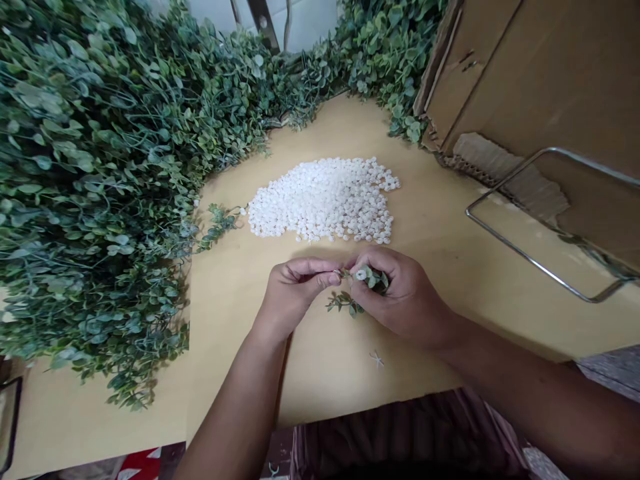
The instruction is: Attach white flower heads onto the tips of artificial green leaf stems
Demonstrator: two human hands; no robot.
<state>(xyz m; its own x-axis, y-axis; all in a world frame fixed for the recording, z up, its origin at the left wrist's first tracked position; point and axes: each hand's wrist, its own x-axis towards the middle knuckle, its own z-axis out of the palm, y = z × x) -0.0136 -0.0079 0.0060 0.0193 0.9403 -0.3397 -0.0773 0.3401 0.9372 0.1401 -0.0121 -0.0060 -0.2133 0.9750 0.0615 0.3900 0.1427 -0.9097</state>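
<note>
Leafy sprig [382, 283]: it is sticking out over the tan table [230, 313]
Right hand [407, 300]: I am gripping the sprig
Left hand [293, 293]: I am pinching something tiny, hard to tell
White beads [323, 200]: they are lying heaped past my hands

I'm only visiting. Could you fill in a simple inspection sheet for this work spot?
Surface: tan tabletop, flat-looking.
Job's things: heap of small white pieces mid-table; leafy sprig.
Clutter: pale star-shaped piece near the front edge; wire frame at the right.
Grip: right hand closed around the sprig; left hand pinching by its end, anything between the fingertips too small to identify.
Cables: thin dark strand at the top, possibly a cable.
Surroundings: massed greenery left and behind; cardboard right.
</note>
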